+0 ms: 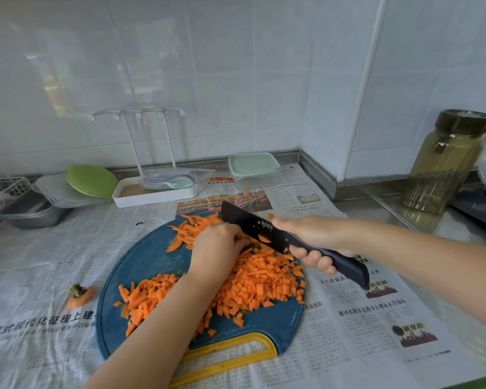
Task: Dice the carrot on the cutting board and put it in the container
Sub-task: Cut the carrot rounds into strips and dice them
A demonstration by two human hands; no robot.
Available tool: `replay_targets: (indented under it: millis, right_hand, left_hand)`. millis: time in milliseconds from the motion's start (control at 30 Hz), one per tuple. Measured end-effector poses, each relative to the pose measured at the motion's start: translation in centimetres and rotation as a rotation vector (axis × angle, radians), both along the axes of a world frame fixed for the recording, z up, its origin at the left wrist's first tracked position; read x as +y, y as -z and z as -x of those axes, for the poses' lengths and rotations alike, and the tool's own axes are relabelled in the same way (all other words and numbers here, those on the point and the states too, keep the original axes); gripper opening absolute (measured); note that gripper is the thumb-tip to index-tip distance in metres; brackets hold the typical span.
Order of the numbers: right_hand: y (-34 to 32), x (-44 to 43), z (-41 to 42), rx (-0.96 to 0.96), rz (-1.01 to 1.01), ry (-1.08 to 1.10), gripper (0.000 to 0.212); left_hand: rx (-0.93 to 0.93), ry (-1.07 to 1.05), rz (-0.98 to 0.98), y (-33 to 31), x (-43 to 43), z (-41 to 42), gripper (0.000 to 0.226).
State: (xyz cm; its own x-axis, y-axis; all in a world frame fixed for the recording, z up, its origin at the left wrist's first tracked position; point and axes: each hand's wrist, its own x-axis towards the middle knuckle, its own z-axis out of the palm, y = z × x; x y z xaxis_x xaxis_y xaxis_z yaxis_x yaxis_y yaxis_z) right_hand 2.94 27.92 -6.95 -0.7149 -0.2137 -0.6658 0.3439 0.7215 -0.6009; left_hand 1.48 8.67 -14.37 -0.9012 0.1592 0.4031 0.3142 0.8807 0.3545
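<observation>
A round blue cutting board (141, 259) with a yellow handle lies on newspaper. Diced carrot (264, 284) covers its middle and right, with more dice at its left. Uncut carrot strips (191, 226) lie at the board's far edge. My left hand (216, 251) presses down on the strips with curled fingers, right beside the blade. My right hand (317, 242) grips the dark handle of a black knife (250, 226), whose blade stands on the strips. A clear container with a pale green lid (254, 167) sits behind the board, lid on.
A carrot top (79, 297) lies left of the board. A white tray with a rack (152, 192), a green lid (91, 179), stacked metal and plastic trays (37, 210) line the back. A tall glass jar (446, 161) stands at right.
</observation>
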Motion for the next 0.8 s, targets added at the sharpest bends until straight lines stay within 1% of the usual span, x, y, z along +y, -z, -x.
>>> replay_targets:
  millis: [133, 333, 567, 700, 800]
  right_hand:
    - [0.1, 0.0, 0.0, 0.003, -0.033, 0.003, 0.07]
    - [0.1, -0.9, -0.1, 0.03, -0.175, -0.003, 0.073]
    - [0.0, -1.5, -0.1, 0.034, -0.236, -0.018, 0.073]
    - [0.9, -2.1, 0.2, 0.084, -0.233, -0.009, 0.074]
    - [2.1, -3.3, 0.6, 0.156, -0.308, -0.043, 0.074]
  left_hand:
    - [0.008, -0.007, 0.014, 0.0, 0.0, 0.1, 0.016]
    - [-0.031, -0.008, 0.041, 0.1, 0.0, 0.4, 0.016]
    - [-0.012, -0.003, 0.081, 0.1, 0.1, 0.4, 0.02]
    - [-0.007, 0.012, 0.092, -0.1, 0.2, 0.5, 0.021]
    - [-0.006, 0.029, 0.107, -0.1, 0.4, 0.5, 0.022]
